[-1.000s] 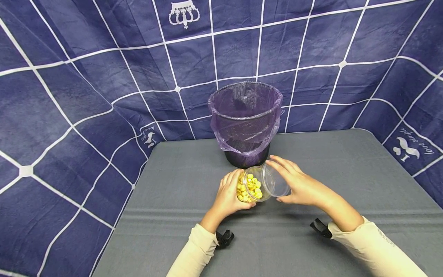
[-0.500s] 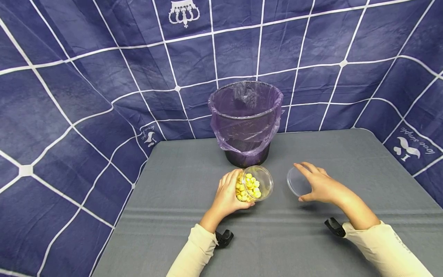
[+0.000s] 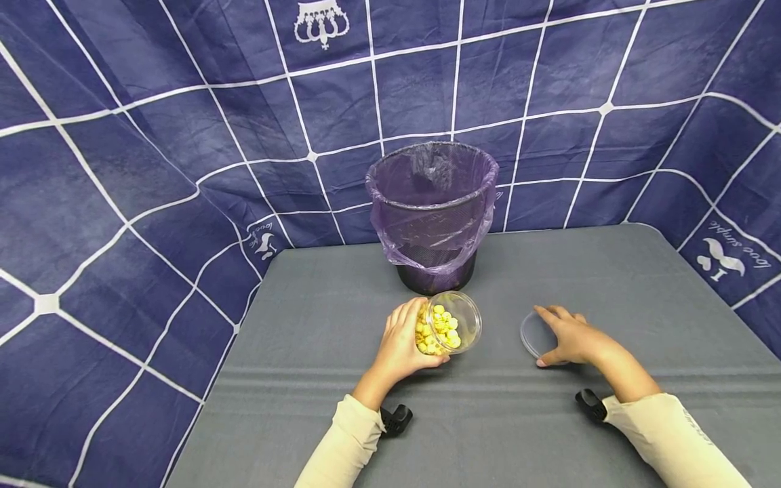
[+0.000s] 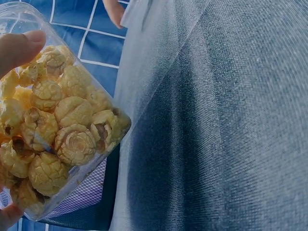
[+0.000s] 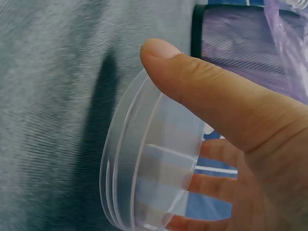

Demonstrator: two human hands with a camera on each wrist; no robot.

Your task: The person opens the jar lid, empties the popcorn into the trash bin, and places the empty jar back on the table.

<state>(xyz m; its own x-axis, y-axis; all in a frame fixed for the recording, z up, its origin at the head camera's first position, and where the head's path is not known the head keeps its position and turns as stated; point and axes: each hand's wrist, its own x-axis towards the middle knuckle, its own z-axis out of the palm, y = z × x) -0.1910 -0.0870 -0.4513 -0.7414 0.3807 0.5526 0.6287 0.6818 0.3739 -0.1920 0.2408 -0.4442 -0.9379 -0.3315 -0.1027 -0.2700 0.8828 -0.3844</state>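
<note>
So the left hand has a clear round plastic jar clamped in its grip, fingers wrapped over the far side and the thumb along the near side. The jar's tipped over, its open mouth facing the person's right, and round yellow popcorn pieces are piled inside, short of the rim. Can't really tell whether the jar's base touches the table.

The right hand is off to the right, well apart from the jar, with a clear round plastic lid pinched between the thumb on one edge and the fingers on the other. In the right wrist view the lid is tilted up on its edge with a dark shadow on the cloth just beside it; whether it's touching down, I can't say.

Right behind the jar there's a black mesh bin standing upright, with a see-through purple plastic bag lining it and folded over the rim. All this is on a grey fabric-covered table with a navy curtain with white grid lines around it. Both arms are in cream long sleeves.
</note>
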